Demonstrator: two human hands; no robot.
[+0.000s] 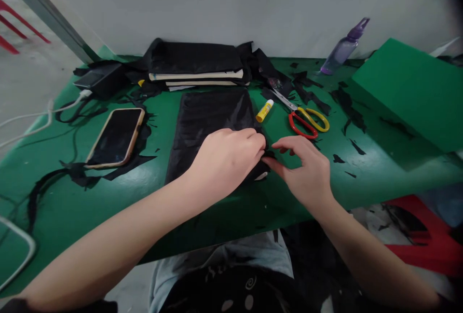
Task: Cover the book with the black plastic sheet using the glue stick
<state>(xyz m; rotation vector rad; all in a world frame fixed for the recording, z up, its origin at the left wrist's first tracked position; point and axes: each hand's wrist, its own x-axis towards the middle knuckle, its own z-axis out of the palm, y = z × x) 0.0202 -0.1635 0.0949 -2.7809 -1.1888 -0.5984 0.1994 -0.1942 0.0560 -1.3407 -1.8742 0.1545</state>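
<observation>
A flat, book-sized rectangle wrapped in thin black material (213, 110) lies on the green table in front of me. My left hand (231, 156) rests across its right half, fingers curled closed on the black wrapping at the right edge. Just beside it, my right hand (304, 168) pinches at the same edge, thumb and forefinger around a bit of black material; the fingertips are partly hidden. A small white patch shows below the left fingers. Close by lie a yellow glue stick (265, 111) with a white cap and scissors (307, 119) with red and yellow handles.
Behind stands a stack of black-covered books (197, 57). A phone (117, 137), a black box (99, 80) and a white cable (50, 110) are at left. Black scraps (349, 108) litter the table (365, 178). A purple bottle (340, 52) and green board (408, 91) stand right.
</observation>
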